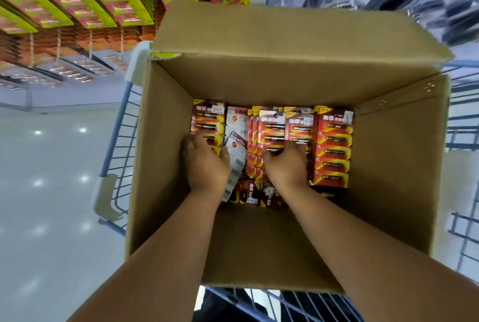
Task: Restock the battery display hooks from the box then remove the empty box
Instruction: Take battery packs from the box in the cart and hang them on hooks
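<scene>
Open cardboard box (166, 140) in blue cart (116, 135). Left hand (204, 163) and right hand (283, 163) each curled onto red battery packs (333, 150) inside.

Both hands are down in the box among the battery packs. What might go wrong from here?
The white packs lie loose and tilted beside the left hand, so they may slip or get crushed. The right hand presses on stacked red packs, which could topple. The box sits on a cart and may shift.
</scene>
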Tool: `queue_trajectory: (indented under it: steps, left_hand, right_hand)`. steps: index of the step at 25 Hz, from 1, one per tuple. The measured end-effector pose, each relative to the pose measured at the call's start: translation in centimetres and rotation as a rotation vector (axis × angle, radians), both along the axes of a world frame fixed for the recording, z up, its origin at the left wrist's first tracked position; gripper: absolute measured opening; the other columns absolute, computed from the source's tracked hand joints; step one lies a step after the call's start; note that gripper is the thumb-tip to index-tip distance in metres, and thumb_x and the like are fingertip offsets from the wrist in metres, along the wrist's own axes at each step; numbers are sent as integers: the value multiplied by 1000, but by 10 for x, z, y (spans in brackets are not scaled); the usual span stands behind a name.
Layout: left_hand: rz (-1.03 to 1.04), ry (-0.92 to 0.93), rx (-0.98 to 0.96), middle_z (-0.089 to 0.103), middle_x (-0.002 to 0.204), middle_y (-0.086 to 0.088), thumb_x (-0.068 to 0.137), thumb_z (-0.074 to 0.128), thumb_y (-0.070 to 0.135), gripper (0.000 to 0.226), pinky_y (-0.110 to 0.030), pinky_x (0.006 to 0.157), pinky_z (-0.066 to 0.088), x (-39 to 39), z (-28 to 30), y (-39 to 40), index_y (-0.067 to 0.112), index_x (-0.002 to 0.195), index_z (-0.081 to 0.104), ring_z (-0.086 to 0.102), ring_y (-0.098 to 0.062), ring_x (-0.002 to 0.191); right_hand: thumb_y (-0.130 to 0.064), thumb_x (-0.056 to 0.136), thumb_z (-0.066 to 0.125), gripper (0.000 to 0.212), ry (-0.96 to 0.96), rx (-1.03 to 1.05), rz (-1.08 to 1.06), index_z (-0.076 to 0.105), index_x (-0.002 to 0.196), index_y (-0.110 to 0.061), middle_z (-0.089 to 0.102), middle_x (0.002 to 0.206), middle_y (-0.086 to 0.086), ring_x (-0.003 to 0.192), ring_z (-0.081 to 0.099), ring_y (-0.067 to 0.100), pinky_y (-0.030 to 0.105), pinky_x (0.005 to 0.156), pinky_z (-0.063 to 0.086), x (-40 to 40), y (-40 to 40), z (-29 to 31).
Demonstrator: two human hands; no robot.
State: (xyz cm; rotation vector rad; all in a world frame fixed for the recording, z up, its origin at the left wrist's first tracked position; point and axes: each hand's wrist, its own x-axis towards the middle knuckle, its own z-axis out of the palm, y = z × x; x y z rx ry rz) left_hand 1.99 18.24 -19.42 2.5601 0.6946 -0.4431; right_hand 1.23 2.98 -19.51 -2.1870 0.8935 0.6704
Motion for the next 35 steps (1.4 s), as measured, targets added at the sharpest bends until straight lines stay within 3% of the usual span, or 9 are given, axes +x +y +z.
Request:
queue_trajectory:
  steps: [6, 11, 16, 20, 23, 25, 28, 31, 35]
  left_hand:
    - [6, 110, 157, 33, 161, -19, 95, 70, 41, 92, -48, 113, 44, 9, -33, 3, 5, 163, 19, 36, -36, 147]
    - [-141, 150, 298, 34, 156, -21, 99, 64, 39, 77, -44, 113, 39, 6, -46, 11, 3, 157, 28, 38, -36, 143]
    - [-168, 145, 381, 47, 147, -23, 92, 75, 38, 75, -41, 104, 48, 2, -52, 14, 1, 146, 39, 52, -36, 131]
    - [-158, 153, 430, 62, 131, -20, 75, 89, 39, 80, -38, 90, 55, 5, -52, 18, 2, 133, 48, 64, -34, 114]
    - [-161, 130, 385, 53, 144, -20, 82, 83, 36, 83, -43, 103, 46, 8, -43, 21, 2, 145, 41, 52, -36, 130]
    - [-237, 127, 363, 56, 141, -17, 91, 74, 35, 61, -43, 98, 45, 10, -33, 25, 6, 139, 50, 51, -35, 129]
    - [-153, 133, 79, 60, 131, -11, 100, 65, 30, 32, -38, 76, 45, 12, -22, 35, 15, 128, 59, 61, -35, 116]
    - [51, 110, -245, 67, 121, -6, 102, 63, 26, 22, -33, 75, 46, 5, 2, 46, 20, 124, 61, 66, -32, 109]
    - [175, 39, -656, 72, 117, 0, 101, 67, 21, 26, -32, 74, 58, -11, 72, 59, 32, 123, 57, 72, -20, 103]
  right_hand:
    - [-47, 99, 63, 68, -62, -240, 172, 46, 145, -1, 48, 146, 18, 128, 55, 32, 40, 95, 55, 4, 21, -28]
    - [-43, 91, 74, 64, -145, -314, 235, 47, 134, -4, 53, 133, 17, 121, 53, 33, 43, 95, 50, 1, 34, -37]
    - [-33, 87, 81, 57, -164, -132, 23, 52, 129, -8, 68, 114, 12, 107, 64, 33, 40, 78, 58, 12, 37, -45]
    - [-43, 94, 74, 51, -130, 0, -32, 59, 127, -7, 66, 87, 2, 84, 65, 28, 30, 62, 47, 13, 21, -46]
    - [-37, 97, 72, 41, -121, 253, -183, 59, 127, -14, 70, 99, -3, 96, 68, 22, 37, 81, 58, 12, 8, -43]
    - [-26, 98, 71, 35, -108, 493, -337, 60, 131, -20, 73, 116, -4, 109, 70, 21, 38, 88, 60, 12, 1, -33]
    - [-20, 98, 71, 26, -64, 676, -412, 65, 123, -26, 77, 114, -5, 105, 74, 20, 42, 90, 60, 9, -7, -12]
    - [-22, 96, 73, 20, -27, 760, -449, 69, 116, -27, 80, 109, -3, 101, 77, 22, 51, 98, 58, 3, -13, 22]
    - [-28, 96, 73, 19, -79, 802, -459, 71, 115, -30, 81, 107, -1, 97, 78, 22, 51, 91, 61, -7, -11, 99]
